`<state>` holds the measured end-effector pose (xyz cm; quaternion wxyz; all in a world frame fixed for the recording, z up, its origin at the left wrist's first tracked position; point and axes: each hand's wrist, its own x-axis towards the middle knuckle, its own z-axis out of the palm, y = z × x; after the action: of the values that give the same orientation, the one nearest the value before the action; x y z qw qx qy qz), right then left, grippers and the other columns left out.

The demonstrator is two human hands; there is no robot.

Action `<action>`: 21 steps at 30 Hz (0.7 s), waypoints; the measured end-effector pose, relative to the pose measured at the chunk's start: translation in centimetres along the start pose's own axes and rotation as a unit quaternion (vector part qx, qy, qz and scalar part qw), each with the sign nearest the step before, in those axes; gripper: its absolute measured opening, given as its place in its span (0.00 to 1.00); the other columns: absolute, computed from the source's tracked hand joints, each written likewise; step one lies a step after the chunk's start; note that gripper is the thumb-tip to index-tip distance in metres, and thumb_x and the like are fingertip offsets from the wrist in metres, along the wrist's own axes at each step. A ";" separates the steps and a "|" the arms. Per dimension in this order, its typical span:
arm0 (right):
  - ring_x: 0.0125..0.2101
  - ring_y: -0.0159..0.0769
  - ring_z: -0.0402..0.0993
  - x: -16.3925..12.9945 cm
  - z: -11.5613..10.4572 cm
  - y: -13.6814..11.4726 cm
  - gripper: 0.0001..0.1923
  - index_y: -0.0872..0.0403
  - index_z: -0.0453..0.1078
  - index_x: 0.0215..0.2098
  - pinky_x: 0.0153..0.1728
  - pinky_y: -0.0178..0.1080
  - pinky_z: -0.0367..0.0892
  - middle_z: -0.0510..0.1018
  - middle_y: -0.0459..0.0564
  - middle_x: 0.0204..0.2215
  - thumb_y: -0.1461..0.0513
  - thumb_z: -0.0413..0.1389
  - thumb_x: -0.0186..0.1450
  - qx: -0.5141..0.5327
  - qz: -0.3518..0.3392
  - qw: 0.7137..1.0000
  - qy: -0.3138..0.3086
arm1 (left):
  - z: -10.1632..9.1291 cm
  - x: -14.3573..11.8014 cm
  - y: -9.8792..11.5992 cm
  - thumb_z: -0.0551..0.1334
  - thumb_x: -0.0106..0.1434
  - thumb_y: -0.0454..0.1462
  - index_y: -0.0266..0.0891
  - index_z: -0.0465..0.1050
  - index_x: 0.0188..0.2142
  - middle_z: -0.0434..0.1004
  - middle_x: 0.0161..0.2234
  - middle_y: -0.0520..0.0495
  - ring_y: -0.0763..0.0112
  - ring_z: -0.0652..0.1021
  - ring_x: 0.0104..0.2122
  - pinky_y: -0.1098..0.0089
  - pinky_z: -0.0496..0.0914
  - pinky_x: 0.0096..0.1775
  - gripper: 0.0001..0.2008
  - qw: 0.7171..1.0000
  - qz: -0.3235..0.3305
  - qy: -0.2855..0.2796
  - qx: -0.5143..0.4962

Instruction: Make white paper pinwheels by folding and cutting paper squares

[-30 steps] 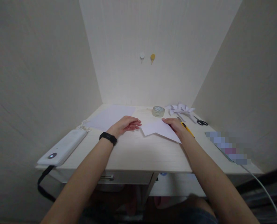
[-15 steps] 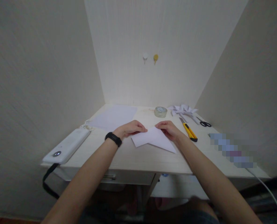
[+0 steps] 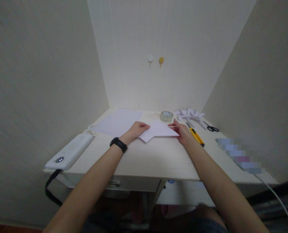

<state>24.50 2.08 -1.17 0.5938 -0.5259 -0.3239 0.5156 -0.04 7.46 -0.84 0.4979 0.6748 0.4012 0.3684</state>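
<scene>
Fingers point(image 3: 144, 126) of my left hand point(image 3: 137, 130) are lying flat and pressing the left edge of the folded paper point(image 3: 157, 130), while my right hand point(image 3: 184, 133) is pinching its right corner. The paper is resting mid-bench point(image 3: 158, 158), between a blank sheet point(image 3: 117, 121) and a yellow knife point(image 3: 194, 135). Judged step: creasing a fold; next I am needing a firm, even stroke along the edge.

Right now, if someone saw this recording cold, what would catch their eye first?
Both hands on the folded white paper at mid-desk: the left hand at its left edge, the right hand at its right edge. Next, the yellow utility knife just right of the right hand, with the tape roll and black-handled scissors toward the back. A white device lies on the desk's left edge.
</scene>
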 end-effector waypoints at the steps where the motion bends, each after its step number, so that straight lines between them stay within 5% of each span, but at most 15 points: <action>1: 0.23 0.35 0.76 0.0 -0.2 -0.1 0.18 0.56 0.74 0.31 0.21 0.36 0.72 0.79 0.52 0.25 0.48 0.59 0.62 0.005 0.004 1.000 -0.005 | 0.1 0.2 -0.1 0.67 0.57 0.37 0.32 0.78 0.30 0.78 0.27 0.46 0.73 0.71 0.25 0.73 0.63 0.28 0.07 1.000 0.001 0.018 -0.005; 5: 0.21 0.35 0.77 0.0 -0.1 0.1 0.10 0.57 0.73 0.33 0.20 0.36 0.74 0.81 0.53 0.29 0.59 0.64 0.58 0.010 0.003 0.999 -0.035 | 0.3 0.4 -0.3 0.68 0.57 0.36 0.32 0.79 0.37 0.79 0.30 0.44 0.72 0.73 0.27 0.73 0.64 0.28 0.10 0.999 0.006 0.048 -0.009; 9: 0.20 0.32 0.76 0.0 0.3 0.6 0.10 0.58 0.74 0.32 0.20 0.33 0.75 0.80 0.51 0.26 0.71 0.65 0.51 -0.003 -0.023 1.000 -0.018 | 0.2 0.1 -0.3 0.69 0.56 0.36 0.31 0.77 0.42 0.80 0.34 0.42 0.72 0.75 0.29 0.74 0.67 0.29 0.15 0.998 -0.016 0.015 -0.051; 14: 0.20 0.32 0.75 0.2 0.1 0.4 0.11 0.56 0.74 0.33 0.19 0.31 0.73 0.80 0.49 0.25 0.70 0.66 0.52 0.028 -0.072 0.997 0.030 | -0.2 -0.3 0.0 0.71 0.54 0.34 0.28 0.76 0.35 0.79 0.35 0.39 0.68 0.78 0.31 0.69 0.76 0.32 0.11 0.989 -0.073 -0.065 -0.112; 21: 0.33 0.37 0.81 -0.5 1.5 0.7 0.08 0.52 0.69 0.33 0.35 0.38 0.78 0.81 0.49 0.32 0.60 0.64 0.60 0.129 -0.031 0.989 -0.059 | 0.5 -0.6 0.5 0.69 0.57 0.30 0.29 0.74 0.35 0.79 0.36 0.41 0.70 0.79 0.34 0.67 0.77 0.41 0.07 0.984 -0.035 -0.013 -0.175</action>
<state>22.78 1.94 -1.37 0.6524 -0.4030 -0.3051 0.5646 0.24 6.70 -0.50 0.6263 0.5676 0.3473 0.4060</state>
